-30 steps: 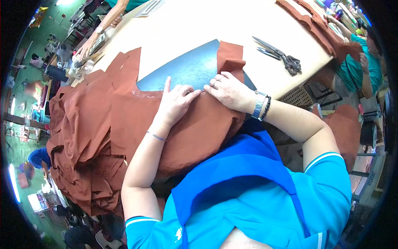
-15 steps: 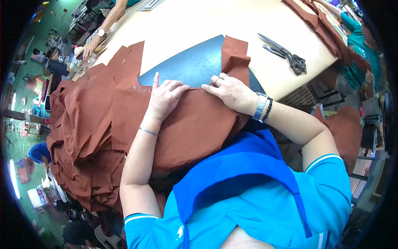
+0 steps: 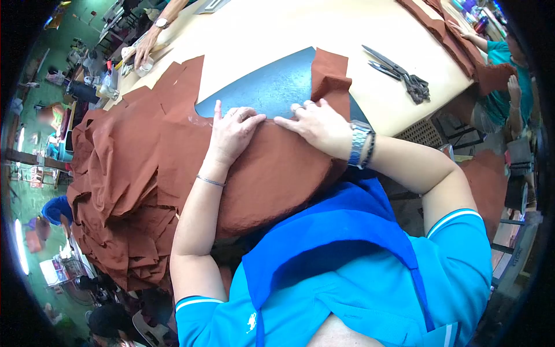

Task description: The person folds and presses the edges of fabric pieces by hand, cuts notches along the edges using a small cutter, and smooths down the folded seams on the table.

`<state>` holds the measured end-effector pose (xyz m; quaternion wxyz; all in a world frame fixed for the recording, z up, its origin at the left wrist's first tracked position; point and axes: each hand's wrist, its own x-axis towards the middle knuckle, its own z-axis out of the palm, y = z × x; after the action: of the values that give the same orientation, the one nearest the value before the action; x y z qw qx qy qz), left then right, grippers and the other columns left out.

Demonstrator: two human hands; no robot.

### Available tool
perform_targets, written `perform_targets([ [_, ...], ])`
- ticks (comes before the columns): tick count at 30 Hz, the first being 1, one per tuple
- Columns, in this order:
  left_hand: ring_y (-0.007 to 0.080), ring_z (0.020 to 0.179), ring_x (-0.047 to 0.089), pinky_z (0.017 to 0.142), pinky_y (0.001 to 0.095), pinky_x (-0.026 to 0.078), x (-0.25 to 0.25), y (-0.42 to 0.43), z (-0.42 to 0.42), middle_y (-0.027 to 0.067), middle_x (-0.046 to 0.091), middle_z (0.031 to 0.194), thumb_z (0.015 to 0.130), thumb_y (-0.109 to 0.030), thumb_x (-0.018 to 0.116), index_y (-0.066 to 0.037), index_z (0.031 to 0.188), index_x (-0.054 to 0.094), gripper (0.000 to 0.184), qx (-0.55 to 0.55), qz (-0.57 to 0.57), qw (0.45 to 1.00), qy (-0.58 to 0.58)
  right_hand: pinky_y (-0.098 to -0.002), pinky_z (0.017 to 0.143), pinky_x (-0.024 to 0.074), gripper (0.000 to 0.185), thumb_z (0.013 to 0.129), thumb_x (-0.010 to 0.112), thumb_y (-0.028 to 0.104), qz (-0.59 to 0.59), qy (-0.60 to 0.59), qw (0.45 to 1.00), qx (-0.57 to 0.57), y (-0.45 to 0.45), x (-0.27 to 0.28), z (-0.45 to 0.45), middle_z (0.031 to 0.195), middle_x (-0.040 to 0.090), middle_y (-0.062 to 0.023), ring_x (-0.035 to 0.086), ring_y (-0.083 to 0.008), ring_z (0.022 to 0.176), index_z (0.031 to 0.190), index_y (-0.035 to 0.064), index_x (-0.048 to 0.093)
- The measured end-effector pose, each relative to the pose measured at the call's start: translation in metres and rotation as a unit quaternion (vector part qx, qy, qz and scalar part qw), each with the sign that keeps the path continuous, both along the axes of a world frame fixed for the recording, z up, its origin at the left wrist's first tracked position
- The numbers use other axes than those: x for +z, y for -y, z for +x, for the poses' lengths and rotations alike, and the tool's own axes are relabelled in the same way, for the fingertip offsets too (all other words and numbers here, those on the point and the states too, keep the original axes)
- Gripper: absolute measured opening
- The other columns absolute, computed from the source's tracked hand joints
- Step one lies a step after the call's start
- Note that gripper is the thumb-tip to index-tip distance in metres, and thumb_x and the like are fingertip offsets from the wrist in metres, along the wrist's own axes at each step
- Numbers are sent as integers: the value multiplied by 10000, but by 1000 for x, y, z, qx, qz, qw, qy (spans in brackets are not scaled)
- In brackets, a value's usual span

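A reddish-brown piece of leather (image 3: 272, 179) hangs over the table's near edge toward my blue apron. My left hand (image 3: 231, 133) pinches its upper edge, thumb and index finger together and another finger sticking up. Close beside it, my right hand (image 3: 321, 127) has its fingers curled at the same edge, the thumb pointing at the left hand. Beyond the fingers lies a dark blue-grey smooth sheet (image 3: 266, 84), with a folded brown flap (image 3: 329, 75) over its right part. The undersides of my fingertips are hidden.
Black scissors (image 3: 399, 75) with wrapped handles lie at the right on the pale table (image 3: 277, 29). A heap of brown leather pieces (image 3: 118, 191) hangs at the left. A co-worker's hand (image 3: 144, 49) holds a small container at upper left; another person (image 3: 509, 87) stands at upper right.
My right hand has slid left along the leather edge, closer to my left hand, which stays nearly in place. The co-worker's hand at upper left has moved up and right.
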<state>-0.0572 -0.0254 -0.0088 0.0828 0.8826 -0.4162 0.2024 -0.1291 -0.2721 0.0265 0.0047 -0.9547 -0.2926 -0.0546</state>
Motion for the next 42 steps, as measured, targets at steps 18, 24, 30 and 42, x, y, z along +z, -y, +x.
perform_targets([
  [18, 382, 1443, 298, 1166, 568, 232, 43, -35, -45, 193, 360, 1539, 826, -629, 632, -137, 1466, 455, 827, -21, 75, 982, -173, -407, 780, 538, 133, 893, 554, 76, 149, 222, 956, -118, 71, 51, 106, 956, 690, -109, 670, -311, 912, 983, 104, 648],
  [24, 420, 1502, 104, 1175, 631, 110, 7, 47, -99, 240, 168, 1610, 862, -697, 542, -129, 1545, 310, 918, 113, 16, 961, -251, -406, 789, 550, 142, 898, 614, 66, 313, 139, 939, 27, 45, 28, 88, 979, 687, -114, 663, -324, 917, 1028, 102, 657],
  [30, 445, 1452, 241, 1103, 709, 200, 14, 57, -96, 226, 224, 1594, 852, -697, 550, -153, 1544, 313, 912, 141, -18, 977, -159, -403, 852, 544, 205, 903, 566, 45, 277, 67, 957, 55, 35, -11, 76, 1064, 686, -135, 651, -314, 996, 1082, 77, 660],
  [42, 313, 783, 665, 707, 395, 556, -2, 29, -37, 114, 658, 918, 910, -148, 651, -64, 998, 721, 141, 101, -205, 966, -123, -384, 978, 510, 290, 912, 550, 60, 210, 74, 969, 109, 33, -29, 84, 1184, 668, -162, 629, -317, 1110, 1183, 17, 643],
])
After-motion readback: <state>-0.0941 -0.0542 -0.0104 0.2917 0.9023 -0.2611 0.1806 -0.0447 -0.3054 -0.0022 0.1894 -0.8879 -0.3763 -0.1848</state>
